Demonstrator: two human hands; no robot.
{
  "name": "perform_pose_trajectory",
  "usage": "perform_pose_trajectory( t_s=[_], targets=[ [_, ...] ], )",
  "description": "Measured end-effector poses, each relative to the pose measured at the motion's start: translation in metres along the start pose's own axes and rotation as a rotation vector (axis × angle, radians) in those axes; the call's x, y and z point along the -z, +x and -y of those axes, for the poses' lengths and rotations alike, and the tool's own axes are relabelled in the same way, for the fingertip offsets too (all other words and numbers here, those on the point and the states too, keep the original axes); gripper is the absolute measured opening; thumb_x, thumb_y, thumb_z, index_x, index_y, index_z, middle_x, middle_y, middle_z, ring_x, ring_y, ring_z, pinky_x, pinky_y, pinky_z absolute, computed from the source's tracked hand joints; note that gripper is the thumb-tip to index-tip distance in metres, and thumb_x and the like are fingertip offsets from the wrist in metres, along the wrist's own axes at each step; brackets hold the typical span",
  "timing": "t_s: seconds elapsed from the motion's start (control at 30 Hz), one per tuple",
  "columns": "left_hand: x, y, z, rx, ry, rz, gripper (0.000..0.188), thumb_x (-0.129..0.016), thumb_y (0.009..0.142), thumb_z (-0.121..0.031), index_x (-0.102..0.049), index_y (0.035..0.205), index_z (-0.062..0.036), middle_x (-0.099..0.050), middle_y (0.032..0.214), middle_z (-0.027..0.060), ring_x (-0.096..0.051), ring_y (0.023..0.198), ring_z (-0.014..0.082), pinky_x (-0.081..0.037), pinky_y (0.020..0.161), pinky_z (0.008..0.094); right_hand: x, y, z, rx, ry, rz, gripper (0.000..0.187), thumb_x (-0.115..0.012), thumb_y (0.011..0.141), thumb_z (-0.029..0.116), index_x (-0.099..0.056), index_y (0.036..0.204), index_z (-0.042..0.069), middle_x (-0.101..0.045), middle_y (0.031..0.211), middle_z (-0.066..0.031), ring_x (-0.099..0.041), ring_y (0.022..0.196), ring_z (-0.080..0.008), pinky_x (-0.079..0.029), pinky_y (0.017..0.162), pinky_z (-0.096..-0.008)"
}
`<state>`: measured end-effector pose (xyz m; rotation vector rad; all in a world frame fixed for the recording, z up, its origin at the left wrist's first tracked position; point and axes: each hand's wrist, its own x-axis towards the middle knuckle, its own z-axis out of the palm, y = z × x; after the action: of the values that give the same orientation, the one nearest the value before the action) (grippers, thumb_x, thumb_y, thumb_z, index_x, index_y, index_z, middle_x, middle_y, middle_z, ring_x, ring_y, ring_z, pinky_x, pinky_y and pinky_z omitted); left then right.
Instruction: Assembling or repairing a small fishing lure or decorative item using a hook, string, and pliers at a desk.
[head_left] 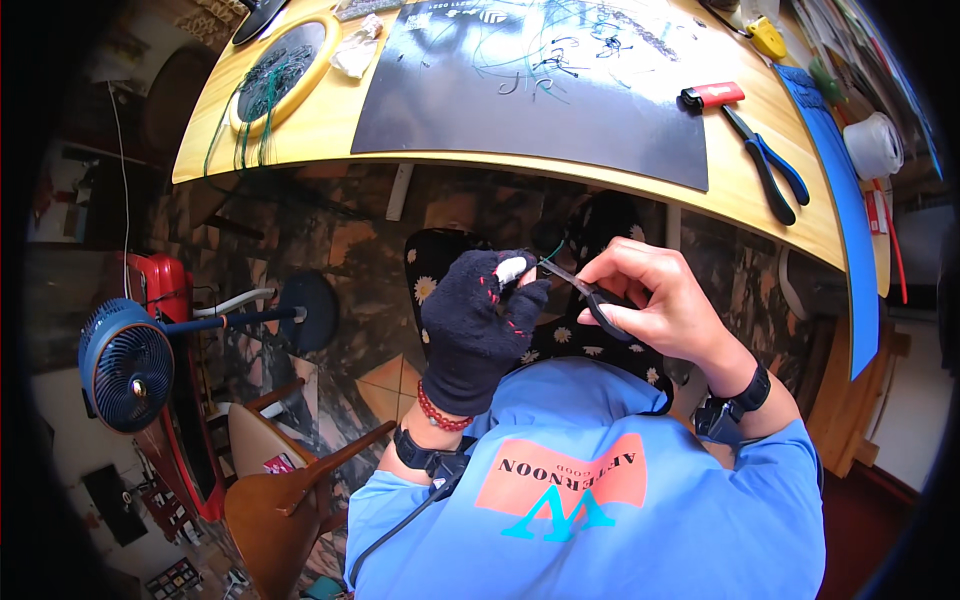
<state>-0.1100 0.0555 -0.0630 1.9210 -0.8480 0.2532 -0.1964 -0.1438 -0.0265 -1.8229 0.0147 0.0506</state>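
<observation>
Far left: blue fan [128, 366] on a stand; nearer and right of it, a brown wooden chair [272, 535]. Wooden table [335, 140] across the far side. At its left end a yellow-rimmed tray [328, 50], dark green strands [270, 88] lying in it and trailing over its near edge; crumpled white tissue [355, 48] just right. Then a dark mat [530, 130], loose dark threads [606, 45] on its far part.

Near the middle, short of the table edge, left hand [475, 325] in a black fingerless glove, white wrap on the thumb, red beads [443, 412] at the wrist. Thumb and forefinger pinched on a green thread [557, 249], its free end pointing far and right. Blades of black-handled scissors [597, 303] right at those fingertips; too fine to tell if they touch the thread. Right hand [660, 300] grips the scissors' handles, thumb below, fingers curled over.

Far right on the table: red lighter [715, 95], beside it pliers [768, 165] with blue-and-black handles, a long blue strip [850, 250], a white roll [873, 146].
</observation>
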Motion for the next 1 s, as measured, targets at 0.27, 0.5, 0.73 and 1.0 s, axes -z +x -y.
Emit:
perform_pose_trajectory(
  t_s=[0.27, 0.5, 0.73, 1.0],
  targets=[
    [0.0, -0.001, -0.001, 0.038, -0.068, -0.009, 0.015, -0.074, 0.081, -0.002, -0.068, 0.095, -0.0027, -0.068, 0.088, 0.0095, -0.065, 0.078, 0.0204, -0.051, 0.07, 0.0307, -0.001, 0.001, -0.002, 0.001, -0.061, 0.008, 0.018, -0.068, 0.08, -0.006, -0.066, 0.096, -0.001, -0.059, 0.084, -0.0026, -0.059, 0.067, -0.0046, -0.044, 0.054, -0.0221],
    [-0.003, -0.003, 0.0, 0.116, -0.164, -0.005, 0.015, -0.074, 0.083, -0.007, -0.067, 0.096, -0.0041, -0.068, 0.088, 0.0098, -0.067, 0.078, 0.0229, -0.053, 0.07, 0.0314, -0.002, 0.001, 0.0, -0.006, -0.042, 0.0, 0.018, -0.069, 0.079, -0.006, -0.065, 0.096, -0.001, -0.056, 0.081, -0.0017, -0.054, 0.064, -0.0041, -0.041, 0.053, -0.0221],
    [-0.01, -0.012, 0.012, 0.53, -0.643, 0.063, 0.011, -0.069, 0.087, -0.003, -0.064, 0.097, -0.0033, -0.063, 0.086, 0.0023, -0.06, 0.075, 0.0098, -0.05, 0.068, 0.0258, -0.011, -0.001, -0.008, 0.01, -0.006, -0.082, 0.02, -0.08, 0.079, 0.007, -0.067, 0.093, 0.001, -0.048, 0.064, 0.0037, -0.043, 0.052, -0.0011, -0.03, 0.047, -0.0221],
    [-0.011, -0.015, 0.011, 0.574, -0.735, 0.049, 0.01, -0.068, 0.087, -0.001, -0.064, 0.096, -0.0033, -0.061, 0.086, 0.0014, -0.058, 0.075, 0.0079, -0.049, 0.067, 0.0228, -0.008, -0.006, -0.002, -0.027, 0.008, -0.031, 0.018, -0.068, 0.08, -0.007, -0.064, 0.097, -0.002, -0.057, 0.08, -0.0023, -0.055, 0.064, -0.004, -0.041, 0.052, -0.022]
  ],
)
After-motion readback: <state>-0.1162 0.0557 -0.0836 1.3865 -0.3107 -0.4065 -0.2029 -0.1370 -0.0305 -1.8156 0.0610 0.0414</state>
